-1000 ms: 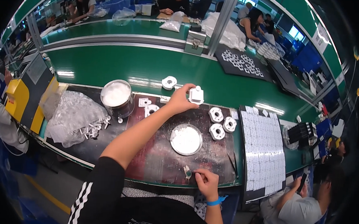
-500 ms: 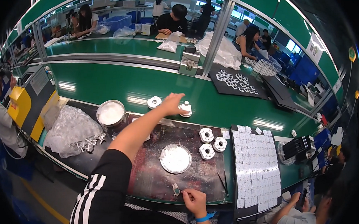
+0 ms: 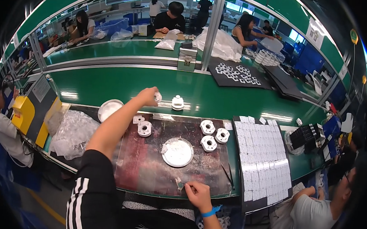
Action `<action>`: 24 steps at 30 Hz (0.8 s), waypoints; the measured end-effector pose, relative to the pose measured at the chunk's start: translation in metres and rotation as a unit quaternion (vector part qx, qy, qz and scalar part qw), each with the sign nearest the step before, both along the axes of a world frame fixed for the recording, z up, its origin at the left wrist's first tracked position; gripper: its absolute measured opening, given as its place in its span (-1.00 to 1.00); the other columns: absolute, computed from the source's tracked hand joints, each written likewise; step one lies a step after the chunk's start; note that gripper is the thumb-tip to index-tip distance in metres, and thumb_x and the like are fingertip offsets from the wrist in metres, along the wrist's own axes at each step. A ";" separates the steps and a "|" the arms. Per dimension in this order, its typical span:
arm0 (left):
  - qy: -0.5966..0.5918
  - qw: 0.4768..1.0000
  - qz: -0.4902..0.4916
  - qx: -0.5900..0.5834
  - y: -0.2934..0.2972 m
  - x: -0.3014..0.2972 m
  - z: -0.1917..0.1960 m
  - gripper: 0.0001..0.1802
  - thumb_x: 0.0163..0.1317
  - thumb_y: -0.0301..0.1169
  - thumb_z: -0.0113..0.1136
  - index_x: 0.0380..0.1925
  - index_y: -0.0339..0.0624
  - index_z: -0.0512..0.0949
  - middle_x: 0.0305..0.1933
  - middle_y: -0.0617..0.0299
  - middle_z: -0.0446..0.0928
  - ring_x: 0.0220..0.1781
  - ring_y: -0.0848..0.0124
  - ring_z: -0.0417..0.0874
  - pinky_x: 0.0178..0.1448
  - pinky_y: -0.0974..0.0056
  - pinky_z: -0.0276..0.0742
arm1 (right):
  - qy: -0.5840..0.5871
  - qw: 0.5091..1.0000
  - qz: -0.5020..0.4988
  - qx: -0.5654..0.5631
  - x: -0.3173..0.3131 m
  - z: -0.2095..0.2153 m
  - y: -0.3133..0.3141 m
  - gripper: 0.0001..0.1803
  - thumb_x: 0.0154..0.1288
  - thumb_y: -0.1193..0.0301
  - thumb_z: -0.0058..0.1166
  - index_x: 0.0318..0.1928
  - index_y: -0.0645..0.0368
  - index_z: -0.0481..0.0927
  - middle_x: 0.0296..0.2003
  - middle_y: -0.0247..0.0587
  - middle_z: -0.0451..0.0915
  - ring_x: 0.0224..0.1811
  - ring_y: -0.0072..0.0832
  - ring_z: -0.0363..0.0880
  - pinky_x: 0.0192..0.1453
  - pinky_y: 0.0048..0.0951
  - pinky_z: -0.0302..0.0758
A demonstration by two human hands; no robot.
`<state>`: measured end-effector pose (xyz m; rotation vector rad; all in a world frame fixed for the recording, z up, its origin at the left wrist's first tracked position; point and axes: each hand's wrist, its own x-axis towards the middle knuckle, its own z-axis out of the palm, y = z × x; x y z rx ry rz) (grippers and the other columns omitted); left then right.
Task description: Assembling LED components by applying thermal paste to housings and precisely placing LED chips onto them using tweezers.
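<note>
My left hand (image 3: 146, 97), arm stretched over the far green bench, is closed on a white ring-shaped part (image 3: 158, 97); the fingers cover some of it. Just to its right stands a white round part with a small knob on top (image 3: 177, 103). My right hand (image 3: 198, 196) rests near the front edge of the dark work mat (image 3: 147, 170), its fingers curled together; whatever they pinch is hidden. A small greenish piece (image 3: 180, 183) lies by its fingertips. Between the hands sits a round dish of white material (image 3: 177, 152).
Three white ring parts (image 3: 208, 143) stand right of the dish, another (image 3: 144, 128) to its left. Tweezers (image 3: 227, 175) lie near a board of white cards (image 3: 264, 160). A second bowl (image 3: 110, 110) and a plastic bag (image 3: 75, 133) are at left. People work around the benches.
My left hand has moved left from the knobbed white part to the ring-shaped part and taken hold of it. My right hand stays by the greenish piece. The view has shifted slightly.
</note>
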<state>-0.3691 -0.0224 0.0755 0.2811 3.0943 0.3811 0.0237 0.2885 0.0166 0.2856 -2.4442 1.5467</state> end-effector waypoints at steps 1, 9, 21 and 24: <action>0.000 0.995 -0.094 0.041 0.002 0.015 0.016 -0.17 -0.12 -0.25 0.64 0.22 -0.16 0.54 0.16 -0.08 0.68 0.19 -0.03 0.72 0.28 0.02 0.65 | 0.003 1.000 0.004 0.003 0.000 0.001 0.000 -0.90 0.34 0.45 0.35 -0.29 0.22 0.72 -0.65 -0.17 0.51 -0.64 -0.33 0.51 -0.49 -0.33 0.40; -0.054 0.870 -0.490 0.023 0.023 0.192 0.054 -0.38 -0.09 -0.61 0.39 0.09 -0.19 0.55 0.05 -0.02 0.62 0.14 -0.08 0.66 0.20 -0.04 0.64 | -0.004 1.000 0.019 -0.001 0.002 -0.004 0.002 -0.91 0.34 0.44 0.35 -0.28 0.19 0.71 -0.63 -0.18 0.53 -0.63 -0.31 0.53 -0.49 -0.32 0.42; -0.027 0.897 -0.432 -0.089 -0.007 0.293 0.036 0.09 -0.01 -0.52 0.46 0.57 0.29 0.23 0.61 0.05 0.25 0.61 -0.02 0.30 0.64 -0.09 0.29 | -0.006 1.000 0.017 -0.010 0.001 0.003 0.001 -0.91 0.33 0.46 0.34 -0.29 0.20 0.70 -0.62 -0.16 0.50 -0.64 -0.29 0.49 -0.50 -0.31 0.39; -0.079 0.951 -0.287 0.078 -0.018 0.314 0.030 0.31 -0.20 -0.24 0.73 0.60 0.02 0.17 0.59 -0.10 0.23 0.60 -0.10 0.28 0.64 -0.10 0.25 | 0.000 1.000 0.016 -0.009 0.000 0.002 0.000 -0.91 0.33 0.47 0.34 -0.30 0.20 0.70 -0.63 -0.16 0.47 -0.64 -0.31 0.48 -0.50 -0.32 0.37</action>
